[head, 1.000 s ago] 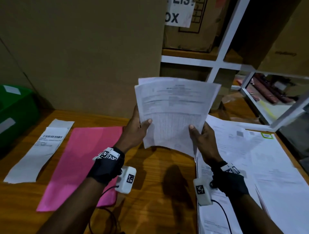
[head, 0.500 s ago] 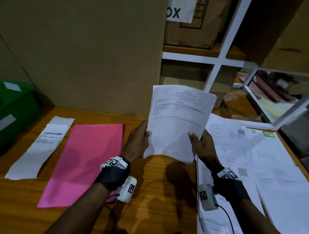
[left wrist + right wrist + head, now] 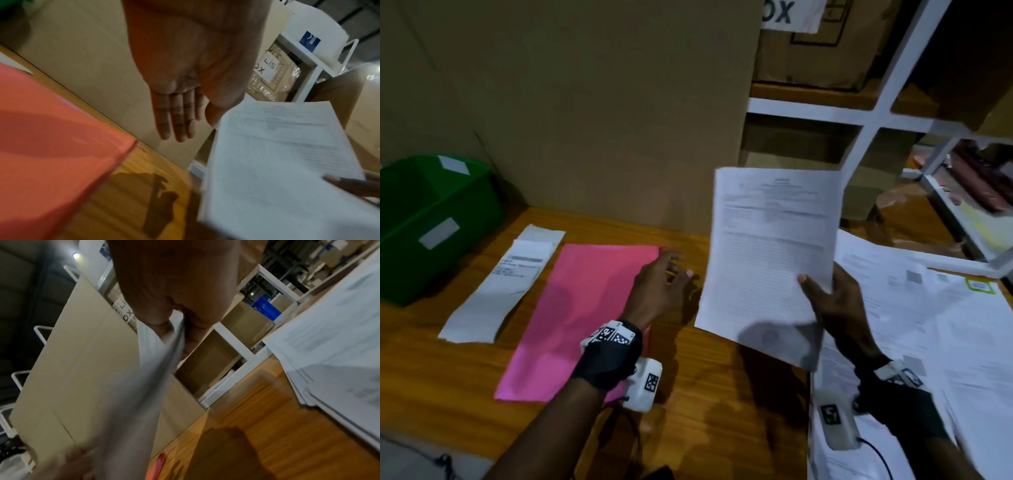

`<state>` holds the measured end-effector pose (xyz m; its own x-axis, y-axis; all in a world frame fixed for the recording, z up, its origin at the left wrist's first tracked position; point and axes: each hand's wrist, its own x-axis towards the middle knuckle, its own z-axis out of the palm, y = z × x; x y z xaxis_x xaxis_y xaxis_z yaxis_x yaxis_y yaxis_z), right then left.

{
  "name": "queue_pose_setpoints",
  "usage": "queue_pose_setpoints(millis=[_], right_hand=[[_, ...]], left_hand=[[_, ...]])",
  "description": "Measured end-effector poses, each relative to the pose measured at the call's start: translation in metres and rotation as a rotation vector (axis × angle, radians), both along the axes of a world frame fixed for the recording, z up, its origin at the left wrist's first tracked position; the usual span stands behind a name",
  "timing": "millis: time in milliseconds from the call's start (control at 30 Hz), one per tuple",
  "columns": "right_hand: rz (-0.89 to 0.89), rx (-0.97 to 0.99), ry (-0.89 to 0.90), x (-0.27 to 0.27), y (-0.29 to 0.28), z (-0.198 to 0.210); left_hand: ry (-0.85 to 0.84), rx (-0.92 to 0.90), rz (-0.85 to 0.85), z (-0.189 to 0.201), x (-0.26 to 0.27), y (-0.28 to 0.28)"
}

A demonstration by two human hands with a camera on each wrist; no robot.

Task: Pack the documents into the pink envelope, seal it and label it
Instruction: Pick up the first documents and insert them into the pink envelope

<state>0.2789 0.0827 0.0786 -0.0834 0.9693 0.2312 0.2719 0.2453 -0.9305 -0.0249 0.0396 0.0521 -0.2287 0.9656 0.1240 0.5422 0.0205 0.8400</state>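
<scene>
A pink envelope (image 3: 582, 315) lies flat on the wooden table (image 3: 709, 394), left of centre. My right hand (image 3: 828, 301) holds a stack of printed documents (image 3: 774, 253) upright above the table, thumb on the front and fingers behind. In the right wrist view the sheets (image 3: 127, 386) run edge-on between thumb and fingers. My left hand (image 3: 667, 277) is off the papers, fingers straight, hovering over the envelope's top right corner. From the left wrist, the flat palm (image 3: 185, 100) hangs above the envelope (image 3: 51, 146) with the documents (image 3: 277, 162) to its right.
A long white shipping label (image 3: 506, 281) lies left of the envelope. A green bin (image 3: 424, 222) stands at the far left. More loose papers (image 3: 941, 342) cover the table's right side. A big cardboard box (image 3: 585, 113) and white shelving (image 3: 876, 102) stand behind.
My left hand has let go of the documents and moved left to the envelope's top right corner. The right hand alone now holds the stack, a little more upright.
</scene>
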Motion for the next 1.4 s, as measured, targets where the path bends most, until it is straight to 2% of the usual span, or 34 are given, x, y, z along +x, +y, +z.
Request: queue_pose_setpoints(millis=[100, 167, 233, 300, 467, 633, 833, 967, 1067, 1167, 1300, 1400], right_hand=[[0.000, -0.117, 0.060, -0.001, -0.008, -0.011], [-0.003, -0.175, 0.021, -0.005, -0.014, -0.019], [0.000, -0.155, -0.091, -0.011, -0.018, -0.027], [0.029, -0.134, -0.189, -0.016, -0.024, -0.031], [0.147, -0.254, -0.220, -0.026, -0.032, -0.034], [0.207, -0.334, -0.265, -0.035, -0.029, -0.042], [0.200, -0.413, -0.299, -0.042, -0.024, -0.054], [0.193, -0.396, -0.379, -0.047, -0.025, -0.059], [0.234, -0.373, -0.356, -0.052, -0.029, -0.054], [0.240, -0.376, -0.321, -0.057, -0.032, -0.047], [0.272, -0.364, -0.305, -0.057, -0.030, -0.045], [0.277, -0.376, -0.265, -0.057, -0.027, -0.045]], left_hand=[[0.365, -0.211, 0.105, -0.019, -0.030, -0.021], [0.597, -0.373, 0.085, -0.031, -0.035, -0.033], [0.710, -0.451, 0.044, -0.038, -0.034, -0.042], [0.740, -0.471, 0.044, -0.043, -0.037, -0.046], [0.614, -0.496, 0.078, -0.037, -0.044, -0.048], [0.333, -0.503, 0.179, -0.055, -0.068, -0.044], [0.088, -0.506, 0.253, -0.060, -0.083, -0.046], [-0.125, -0.416, 0.251, -0.069, -0.091, -0.056], [-0.232, -0.385, 0.260, -0.066, -0.090, -0.060], [-0.185, -0.380, 0.224, -0.057, -0.084, -0.060], [0.037, -0.429, 0.233, -0.051, -0.079, -0.058], [0.125, -0.435, 0.263, -0.046, -0.078, -0.058]])
